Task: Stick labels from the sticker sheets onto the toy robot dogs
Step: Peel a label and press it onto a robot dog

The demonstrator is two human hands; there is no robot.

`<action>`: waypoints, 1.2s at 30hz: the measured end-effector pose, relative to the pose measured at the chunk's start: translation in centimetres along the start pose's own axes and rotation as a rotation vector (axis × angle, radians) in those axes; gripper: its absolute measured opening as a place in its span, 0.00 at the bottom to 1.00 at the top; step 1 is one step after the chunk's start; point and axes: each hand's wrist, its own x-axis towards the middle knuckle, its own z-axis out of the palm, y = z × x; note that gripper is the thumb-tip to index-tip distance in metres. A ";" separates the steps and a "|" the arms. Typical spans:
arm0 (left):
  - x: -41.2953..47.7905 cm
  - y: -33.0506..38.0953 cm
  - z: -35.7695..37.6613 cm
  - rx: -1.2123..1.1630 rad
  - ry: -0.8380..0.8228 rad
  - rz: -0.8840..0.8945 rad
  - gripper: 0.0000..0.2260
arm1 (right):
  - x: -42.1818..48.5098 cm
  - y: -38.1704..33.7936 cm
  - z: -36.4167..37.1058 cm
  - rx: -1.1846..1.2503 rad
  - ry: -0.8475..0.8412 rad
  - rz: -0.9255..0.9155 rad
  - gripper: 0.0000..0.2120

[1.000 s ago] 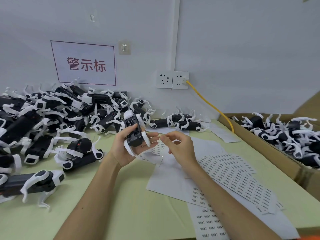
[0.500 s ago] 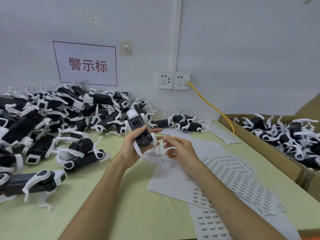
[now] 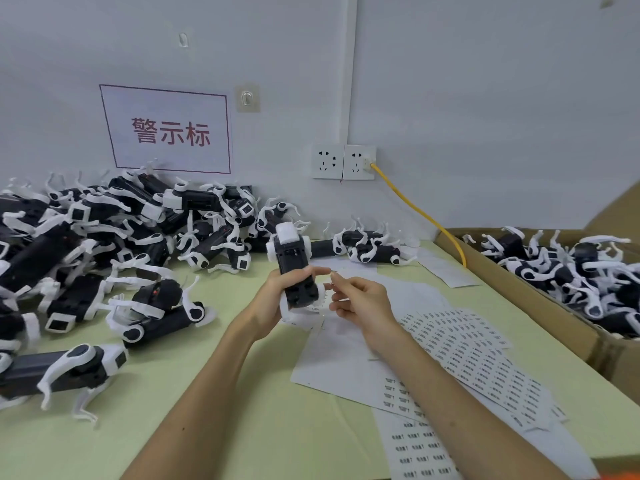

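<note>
My left hand (image 3: 273, 299) grips a black-and-white toy robot dog (image 3: 294, 268) above the table. The dog stands on end with its white head up and its dark underside facing me. My right hand (image 3: 360, 303) is just right of it. Its thumb and index fingertip pinch a tiny pale label (image 3: 333, 273) close to the dog's side and to my left fingertips. Sticker sheets (image 3: 467, 351) with rows of small printed labels lie fanned under my right forearm. Another sheet (image 3: 415, 445) lies near the front edge.
A big pile of toy dogs (image 3: 104, 244) fills the left of the green table, and two more dogs (image 3: 367, 247) lie by the wall. On the right, a cardboard box (image 3: 519, 296) holds several dogs. A yellow cable (image 3: 415, 209) runs from the wall sockets (image 3: 343, 161).
My left hand has raised the dog and turned it more upright. My right hand has carried the pinched label left, up to the dog's side.
</note>
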 end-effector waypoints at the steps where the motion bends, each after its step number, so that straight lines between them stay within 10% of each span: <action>1: 0.0 0.0 0.2 0.012 -0.007 0.008 0.12 | 0.0 0.0 0.0 -0.006 0.011 -0.009 0.13; 25: 1.0 -1.1 -0.1 0.100 0.091 -0.010 0.18 | 0.4 0.4 0.0 -0.299 0.164 -0.181 0.03; 36: 1.4 -1.0 -0.9 -0.048 0.489 0.006 0.08 | 0.1 -0.7 -0.3 0.033 -0.023 -0.075 0.08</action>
